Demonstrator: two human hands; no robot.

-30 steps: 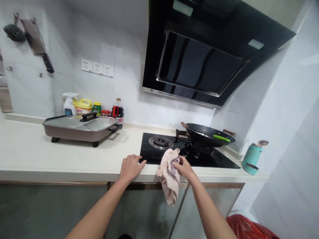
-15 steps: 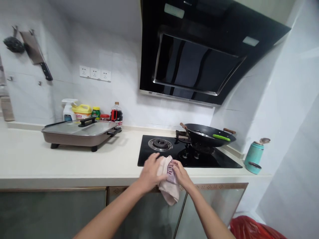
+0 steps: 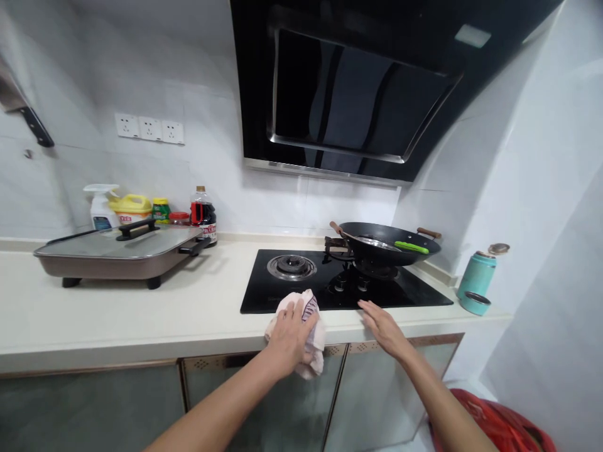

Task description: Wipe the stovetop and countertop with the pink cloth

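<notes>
A pale pink cloth (image 3: 315, 342) lies bunched over the counter's front edge beside the hob. My left hand (image 3: 291, 333) presses on it from above, fingers curled over the fabric. To the right, my right hand (image 3: 380, 323) holds nothing; its fingers are stretched out just at the front edge of the black gas hob (image 3: 282, 294). On the hob's right burner sits a black wok (image 3: 358, 237) with wooden handles. A bright green handle (image 3: 411, 247) rests across its rim. The left burner (image 3: 292, 267) carries no pan.
An electric pan with a glass lid (image 3: 108, 257) stands on the left of the counter. Behind it are a spray bottle (image 3: 102, 207) and a dark sauce bottle (image 3: 203, 216). A range hood (image 3: 358, 107) hangs above. At right stands a turquoise flask (image 3: 475, 275).
My right hand has let go of the cloth and moved right, its fingers straightening. My left hand keeps the cloth, now laid at the counter's edge. The view has shifted right.
</notes>
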